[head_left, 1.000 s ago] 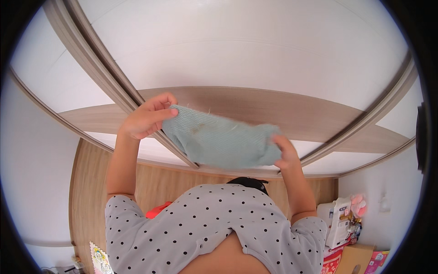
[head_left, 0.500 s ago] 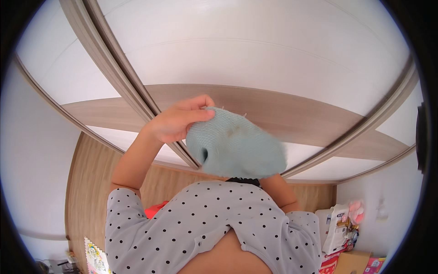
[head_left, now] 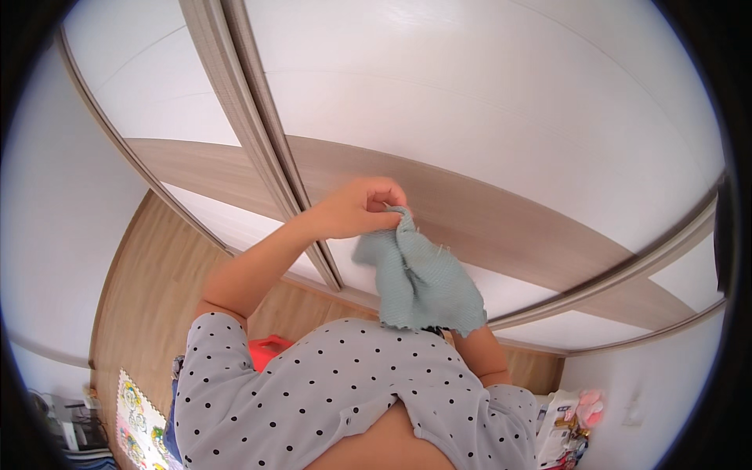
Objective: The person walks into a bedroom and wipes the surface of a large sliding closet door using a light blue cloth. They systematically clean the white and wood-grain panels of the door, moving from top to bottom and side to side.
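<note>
A pale blue-green textured cloth (head_left: 439,286) with a few loose threads hangs in front of my chest. My left hand (head_left: 366,207) is closed, pinching its upper corner between thumb and fingers. Folds run down from that pinch, and a loose flap hangs to the left of it. My right forearm (head_left: 479,352) rises behind the cloth's lower right side. The cloth hides my right hand, so its grip does not show. Something small and dark (head_left: 441,332) peeks out under the cloth's lower edge beside that arm.
A wardrobe with white sliding doors (head_left: 470,102) and a wood-toned band stands before me. On the wood floor (head_left: 149,290) are a red object (head_left: 268,350) and a patterned mat (head_left: 137,427) at left. Bags and a pink plush item (head_left: 589,409) sit at lower right.
The cloth was spread broad and rounded; now it hangs gathered and creased from my left hand. That hand has moved right and slightly down. The view has tilted a little.
</note>
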Action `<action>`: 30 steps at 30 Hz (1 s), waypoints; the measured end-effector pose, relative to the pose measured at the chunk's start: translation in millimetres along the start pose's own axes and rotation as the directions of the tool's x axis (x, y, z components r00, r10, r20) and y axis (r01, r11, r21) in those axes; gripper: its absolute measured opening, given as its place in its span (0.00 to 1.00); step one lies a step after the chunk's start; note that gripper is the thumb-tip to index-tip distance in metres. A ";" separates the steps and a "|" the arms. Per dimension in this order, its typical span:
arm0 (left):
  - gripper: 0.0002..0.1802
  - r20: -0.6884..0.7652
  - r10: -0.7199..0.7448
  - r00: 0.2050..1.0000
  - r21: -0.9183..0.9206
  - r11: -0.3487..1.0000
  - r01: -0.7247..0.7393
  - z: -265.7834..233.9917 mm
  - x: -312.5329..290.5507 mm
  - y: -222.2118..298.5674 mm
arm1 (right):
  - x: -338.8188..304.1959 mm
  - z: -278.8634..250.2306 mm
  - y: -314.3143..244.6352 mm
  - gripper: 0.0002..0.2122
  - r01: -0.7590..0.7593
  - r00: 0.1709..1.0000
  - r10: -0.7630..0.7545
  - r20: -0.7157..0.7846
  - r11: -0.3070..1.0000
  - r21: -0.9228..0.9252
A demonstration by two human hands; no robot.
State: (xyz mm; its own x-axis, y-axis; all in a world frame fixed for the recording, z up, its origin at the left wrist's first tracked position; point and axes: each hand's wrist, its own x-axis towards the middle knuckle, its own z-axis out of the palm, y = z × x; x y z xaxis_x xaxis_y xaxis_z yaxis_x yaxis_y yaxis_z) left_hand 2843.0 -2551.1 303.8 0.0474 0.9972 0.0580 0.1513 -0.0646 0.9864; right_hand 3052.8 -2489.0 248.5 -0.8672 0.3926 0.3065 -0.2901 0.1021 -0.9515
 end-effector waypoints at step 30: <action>0.35 -0.334 0.507 0.794 0.750 0.654 -0.102 6.0 24.8 -70.0 | 161.8 21.2 -40.9 0.15 0.393 0.875 -0.227 0.429 -0.187 -0.900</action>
State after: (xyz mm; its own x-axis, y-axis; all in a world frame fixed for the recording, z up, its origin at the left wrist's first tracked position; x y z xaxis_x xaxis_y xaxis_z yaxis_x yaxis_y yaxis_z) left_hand 2839.5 -2522.1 235.3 -0.2153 0.7720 0.5981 0.8345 -0.1726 0.5233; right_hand 2915.8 -2449.1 337.6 -0.8660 -0.0715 0.4949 0.0784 0.9581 0.2756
